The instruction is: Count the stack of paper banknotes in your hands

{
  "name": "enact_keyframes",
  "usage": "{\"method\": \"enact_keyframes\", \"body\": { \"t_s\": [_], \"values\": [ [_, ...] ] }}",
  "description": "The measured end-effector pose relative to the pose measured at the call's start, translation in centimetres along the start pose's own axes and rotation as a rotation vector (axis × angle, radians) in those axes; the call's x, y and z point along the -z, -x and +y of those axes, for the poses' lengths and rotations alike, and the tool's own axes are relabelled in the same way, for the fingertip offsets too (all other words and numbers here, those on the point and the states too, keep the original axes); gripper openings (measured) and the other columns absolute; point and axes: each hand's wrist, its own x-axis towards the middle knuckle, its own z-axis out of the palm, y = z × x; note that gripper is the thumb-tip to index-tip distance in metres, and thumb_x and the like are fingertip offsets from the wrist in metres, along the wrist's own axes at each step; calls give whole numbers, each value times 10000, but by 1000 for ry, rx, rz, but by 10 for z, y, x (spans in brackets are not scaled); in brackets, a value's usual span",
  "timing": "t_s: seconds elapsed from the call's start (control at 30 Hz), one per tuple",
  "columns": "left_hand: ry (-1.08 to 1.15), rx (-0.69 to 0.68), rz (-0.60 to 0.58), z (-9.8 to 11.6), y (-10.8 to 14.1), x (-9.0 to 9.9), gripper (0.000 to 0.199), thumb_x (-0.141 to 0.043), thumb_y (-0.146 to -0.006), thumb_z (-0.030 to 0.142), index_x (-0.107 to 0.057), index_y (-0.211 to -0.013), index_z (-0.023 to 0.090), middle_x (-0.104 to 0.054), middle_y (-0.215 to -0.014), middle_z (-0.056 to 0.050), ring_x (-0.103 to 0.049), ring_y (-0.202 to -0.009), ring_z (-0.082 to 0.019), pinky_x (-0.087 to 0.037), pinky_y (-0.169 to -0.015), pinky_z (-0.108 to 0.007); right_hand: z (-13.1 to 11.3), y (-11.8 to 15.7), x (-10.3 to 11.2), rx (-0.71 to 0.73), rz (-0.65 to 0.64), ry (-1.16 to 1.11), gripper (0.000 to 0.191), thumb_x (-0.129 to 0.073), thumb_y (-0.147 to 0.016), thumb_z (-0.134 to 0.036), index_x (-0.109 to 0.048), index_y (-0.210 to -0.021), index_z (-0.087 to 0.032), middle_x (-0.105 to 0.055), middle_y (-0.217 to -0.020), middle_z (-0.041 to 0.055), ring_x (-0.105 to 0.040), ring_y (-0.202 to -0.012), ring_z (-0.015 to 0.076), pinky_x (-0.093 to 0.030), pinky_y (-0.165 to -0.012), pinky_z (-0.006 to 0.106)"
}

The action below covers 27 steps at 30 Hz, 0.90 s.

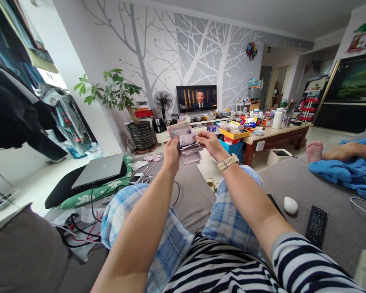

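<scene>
Banknotes (185,138) | between both hands (171,152) | long axis roughly sideways

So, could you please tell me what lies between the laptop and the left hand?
The head view shows an edge of green cushion, then a white cloth and a pink cloth.

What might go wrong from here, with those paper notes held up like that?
The paper notes sit loosely fanned between the left hand and right hand, so a few might slip out.

The laptop rests on soft cushions, with a cable near the left knee; a shift of that leg could tug it.
</scene>
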Motion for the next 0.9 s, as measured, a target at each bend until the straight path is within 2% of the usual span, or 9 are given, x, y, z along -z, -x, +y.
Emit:
{"method": "enact_keyframes", "body": {
  "t_s": [0.27,0.53,0.77,0.9],
  "values": [
    [-17,-1,-8,1,1,0,325,-637,-672,464,-620,-789,161,-621,-656,-15,-586,-640,-150,-450,-593,-250,2,-1,1,-32,-8,-8,330,-684,-644,-442,-516,-602,-161,-417,-564,-41,-372,-530,68,-270,-505,217],
    [-17,-13,-2,5,4,-2,334,-640,-666,461,-636,-805,158,-635,-683,-24,-600,-668,-160,-464,-628,-266,1,1,0,-45,-25,-22,351,-681,-646,-461,-502,-586,-166,-415,-563,-39,-363,-523,68,-267,-500,219],
    [-20,-54,-2,2,2,-2,334,-639,-660,448,-644,-786,139,-653,-691,-41,-621,-745,-187,-472,-697,-286,-2,2,0,-34,-25,21,401,-569,-732,-542,-571,-600,-164,-580,-622,17,-392,-532,84,-291,-510,237],
    [-14,-64,-24,0,2,-2,293,-640,-664,401,-654,-793,138,-659,-693,-37,-624,-744,-187,-473,-713,-294,1,1,0,-22,-15,95,349,-669,-672,-470,-545,-589,-155,-576,-590,5,-346,-494,66,-246,-488,234]
  ]
}}
